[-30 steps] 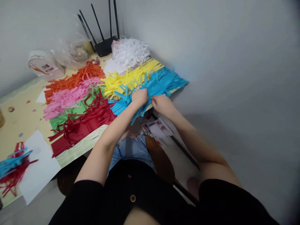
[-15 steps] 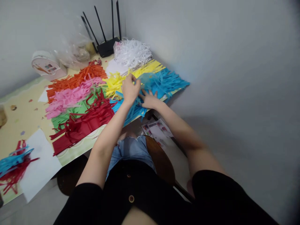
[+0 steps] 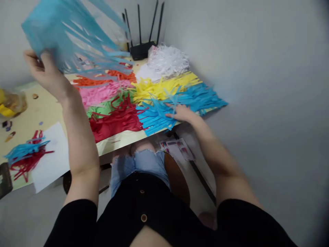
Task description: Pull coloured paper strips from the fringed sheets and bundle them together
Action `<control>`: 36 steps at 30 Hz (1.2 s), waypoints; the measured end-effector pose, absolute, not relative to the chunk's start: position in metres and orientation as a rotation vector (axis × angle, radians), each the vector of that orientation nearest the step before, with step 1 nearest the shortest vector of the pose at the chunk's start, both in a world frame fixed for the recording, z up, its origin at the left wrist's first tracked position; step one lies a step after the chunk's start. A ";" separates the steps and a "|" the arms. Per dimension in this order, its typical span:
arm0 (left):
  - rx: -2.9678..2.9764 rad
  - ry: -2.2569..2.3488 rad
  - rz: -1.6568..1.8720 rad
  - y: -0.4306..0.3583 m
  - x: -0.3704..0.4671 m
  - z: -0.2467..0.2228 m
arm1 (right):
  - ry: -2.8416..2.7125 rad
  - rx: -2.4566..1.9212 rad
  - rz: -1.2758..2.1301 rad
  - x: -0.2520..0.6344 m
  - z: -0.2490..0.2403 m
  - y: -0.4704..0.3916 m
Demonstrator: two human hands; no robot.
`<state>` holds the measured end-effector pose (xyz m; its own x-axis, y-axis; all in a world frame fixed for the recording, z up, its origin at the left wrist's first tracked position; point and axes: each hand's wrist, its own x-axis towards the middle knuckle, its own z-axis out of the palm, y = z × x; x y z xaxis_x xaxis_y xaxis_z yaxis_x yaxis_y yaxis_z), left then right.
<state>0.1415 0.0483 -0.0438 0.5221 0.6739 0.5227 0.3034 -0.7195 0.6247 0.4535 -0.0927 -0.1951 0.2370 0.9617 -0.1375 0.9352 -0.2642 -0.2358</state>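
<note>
My left hand [image 3: 48,73] is raised over the table's left part, its fingers closed on a fringed light-blue sheet [image 3: 61,31] whose strips fan out to the right, blurred by motion. On the pile of blue fringed paper [image 3: 203,96] near the table's front right edge lies my right hand [image 3: 181,112], fingers spread. Just behind the blue pile is yellow fringed paper [image 3: 164,87]. To its left, red fringe [image 3: 117,121], green fringe [image 3: 102,106], pink fringe [image 3: 102,92] and orange fringe [image 3: 120,76] lie in rows, the orange partly hidden behind the held sheet.
A black router [image 3: 141,50] with upright antennas stands at the back beside white shredded strips [image 3: 169,61]. White paper [image 3: 55,151] with a red and blue bundle [image 3: 29,152] lies front left, a jar [image 3: 12,103] behind. The wall [image 3: 257,85] borders the right side.
My left hand has lifted a light-blue sheet off the blue pile and carried it up and left. My right hand has stayed on the pile. The view has shifted left.
</note>
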 end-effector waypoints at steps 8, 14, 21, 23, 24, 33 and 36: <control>2.534 1.138 0.946 0.028 0.016 -0.011 | -1.912 -1.898 -0.200 0.389 -0.058 -0.136; 2.662 0.991 0.595 -0.022 -0.015 0.008 | -2.293 -1.000 -0.071 0.241 -0.016 -0.062; 2.306 1.082 0.814 -0.017 -0.058 -0.002 | -2.218 -1.076 0.383 0.221 -0.015 -0.022; 2.193 1.056 0.851 -0.009 -0.064 -0.014 | -2.130 -1.052 0.443 0.223 -0.013 -0.020; 2.146 1.048 0.874 -0.005 -0.065 -0.019 | -2.088 -1.042 0.469 0.223 -0.014 -0.019; 1.802 0.839 1.179 0.005 -0.057 -0.052 | -1.805 -0.891 0.704 0.229 -0.042 -0.025; 1.671 0.817 1.110 0.004 -0.061 -0.061 | -1.821 -0.888 0.724 0.235 -0.042 -0.029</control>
